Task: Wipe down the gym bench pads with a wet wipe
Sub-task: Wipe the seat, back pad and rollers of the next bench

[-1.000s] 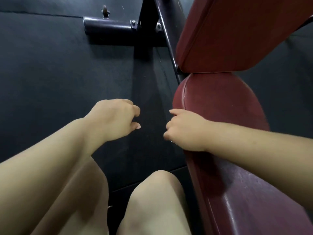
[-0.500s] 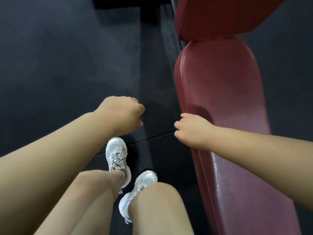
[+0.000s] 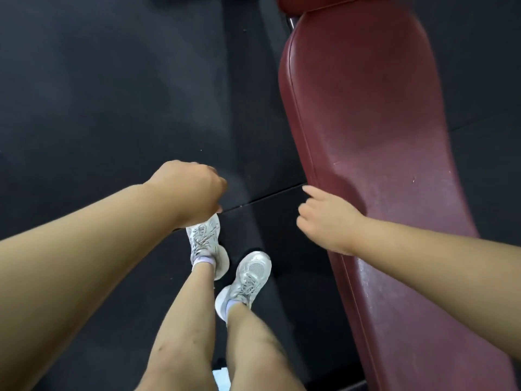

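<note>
The dark red seat pad [image 3: 366,131] of the gym bench runs down the right side of the view. The lower edge of a second red pad [image 3: 315,2] shows at the top. My right hand [image 3: 327,221] hovers at the seat pad's left edge, its fingers loosely curled, the index finger partly out, holding nothing. My left hand [image 3: 191,190] is over the floor to the left, seen from the back. Its fingers are curled under and nothing shows in them. No wet wipe is visible in either hand.
Black rubber floor mats [image 3: 98,94] surround the bench, with a seam running between my hands. My legs and white sneakers [image 3: 251,275] stand just left of the bench. A small pale blue-white thing [image 3: 222,378] lies on the floor between my legs at the bottom edge.
The view has risen and tilted down, so my legs straighten and my sneakers appear. My right hand has come off the pad's edge and loosened. The left hand stays curled.
</note>
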